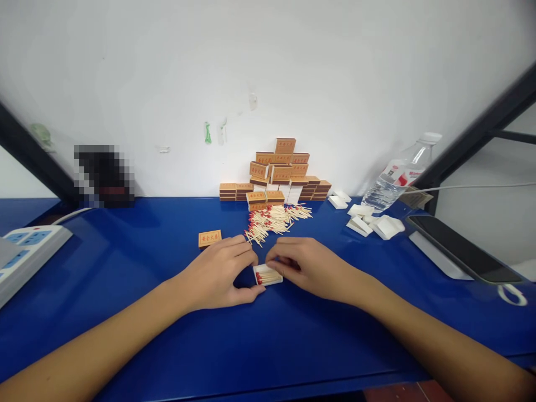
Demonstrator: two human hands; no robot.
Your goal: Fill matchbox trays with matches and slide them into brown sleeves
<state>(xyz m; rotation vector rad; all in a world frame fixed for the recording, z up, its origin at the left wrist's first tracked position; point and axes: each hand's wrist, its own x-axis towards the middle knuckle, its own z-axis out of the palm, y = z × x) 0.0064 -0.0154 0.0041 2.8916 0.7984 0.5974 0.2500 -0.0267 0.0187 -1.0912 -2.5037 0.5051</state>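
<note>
A small white matchbox tray (277, 281) lies on the blue table between my hands, with several red-tipped matches (268, 277) side by side in it. My left hand (221, 272) grips the tray's left end between thumb and fingers. Over the tray's right end, my right hand (307, 263) is closed in a pinch; its fingertips touch the matches or the tray edge, and what they hold is hidden. Just beyond my left hand sits a closed orange matchbox (210, 239). A loose heap of matches (272, 219) spreads on the table beyond both hands.
Stacked matchboxes (282, 170) stand against the wall behind the heap. To the right are empty white trays (387, 226), a tilted water bottle (397, 177) and a phone (463, 245) on a white block. A power strip (37, 251) lies at left.
</note>
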